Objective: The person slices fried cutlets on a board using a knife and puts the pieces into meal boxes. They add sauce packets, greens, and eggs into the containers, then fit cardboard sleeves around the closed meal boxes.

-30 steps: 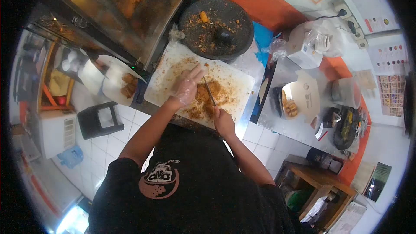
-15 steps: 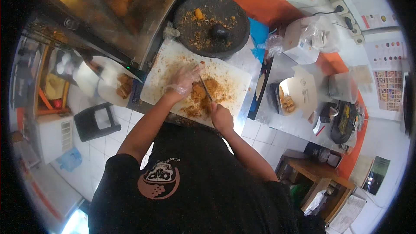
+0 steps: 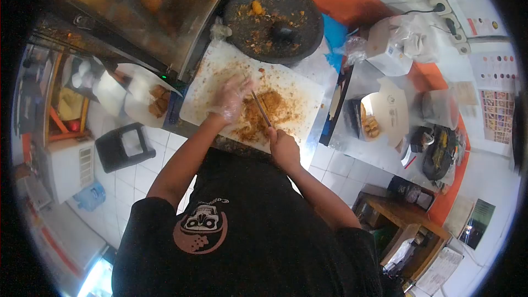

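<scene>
My right hand (image 3: 284, 150) is closed round the handle of a knife (image 3: 261, 108), whose blade points up and left over the board. My left hand (image 3: 232, 98), in a clear plastic glove, is beside the knife tip on the brown fried food (image 3: 263, 111). Its fingers are blurred, and whether they hold a piece cannot be made out. Under both lies a white cutting board (image 3: 301, 96) scattered with crumbs. Just beyond the board stands a dark stone mortar (image 3: 247, 36) with a pestle (image 3: 282, 32) and food bits in it.
A glass-fronted case (image 3: 137, 16) stands at the upper left. Fried pieces (image 3: 159, 100) lie in a white container to the left. On the right counter are an open food box (image 3: 389, 113), a white box with plastic bags (image 3: 385, 49) and a dark plate (image 3: 438, 157).
The view has shifted slightly. My left hand stays by the knife tip, its fingers less outstretched than at first. The knife is still in my right hand and its blade stands a little steeper.
</scene>
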The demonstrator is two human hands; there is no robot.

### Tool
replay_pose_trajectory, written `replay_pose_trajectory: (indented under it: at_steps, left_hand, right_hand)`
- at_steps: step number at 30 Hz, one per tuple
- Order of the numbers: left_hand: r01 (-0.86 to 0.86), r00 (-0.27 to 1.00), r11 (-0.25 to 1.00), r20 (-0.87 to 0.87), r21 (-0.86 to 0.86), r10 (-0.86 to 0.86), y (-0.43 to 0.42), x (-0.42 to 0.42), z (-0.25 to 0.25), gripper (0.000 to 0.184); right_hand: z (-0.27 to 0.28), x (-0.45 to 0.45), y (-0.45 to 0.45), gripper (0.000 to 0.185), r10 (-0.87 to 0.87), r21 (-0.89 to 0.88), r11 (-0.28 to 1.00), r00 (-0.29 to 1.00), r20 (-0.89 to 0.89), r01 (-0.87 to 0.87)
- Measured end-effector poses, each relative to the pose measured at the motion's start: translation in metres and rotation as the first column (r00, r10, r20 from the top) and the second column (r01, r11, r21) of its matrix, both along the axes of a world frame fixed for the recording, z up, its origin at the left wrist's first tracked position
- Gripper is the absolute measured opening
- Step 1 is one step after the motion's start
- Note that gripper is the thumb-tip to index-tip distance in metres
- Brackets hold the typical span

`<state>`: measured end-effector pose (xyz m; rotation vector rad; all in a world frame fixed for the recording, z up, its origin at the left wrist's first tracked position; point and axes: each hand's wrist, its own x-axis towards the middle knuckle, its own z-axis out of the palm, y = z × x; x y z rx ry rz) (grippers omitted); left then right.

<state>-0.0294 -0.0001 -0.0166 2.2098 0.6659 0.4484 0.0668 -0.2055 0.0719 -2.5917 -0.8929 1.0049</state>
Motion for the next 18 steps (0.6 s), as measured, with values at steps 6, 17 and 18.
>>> replay_pose_trajectory:
  at_steps: [6, 17, 18]
  left_hand:
    - [0.086, 0.994, 0.888, -0.100, 0.451, -0.045, -0.019, -0.035, -0.013, 0.055]
    - [0.176, 0.981, 0.867, -0.155, 0.466, -0.116, -0.001, 0.001, 0.043, 0.061]
    - [0.200, 0.979, 0.862, -0.118, 0.467, -0.163, -0.001, 0.009, 0.046, 0.062]
  right_hand:
    - [-0.040, -0.016, -0.019, 0.052, 0.077, 0.042, 0.996, 0.995, 0.062, -0.080]
    - [0.008, 0.002, -0.017, 0.052, -0.046, 0.079, 0.996, 0.998, 0.031, 0.043]
    - [0.010, 0.006, -0.019, 0.052, -0.052, 0.074, 0.996, 0.997, 0.052, 0.048]
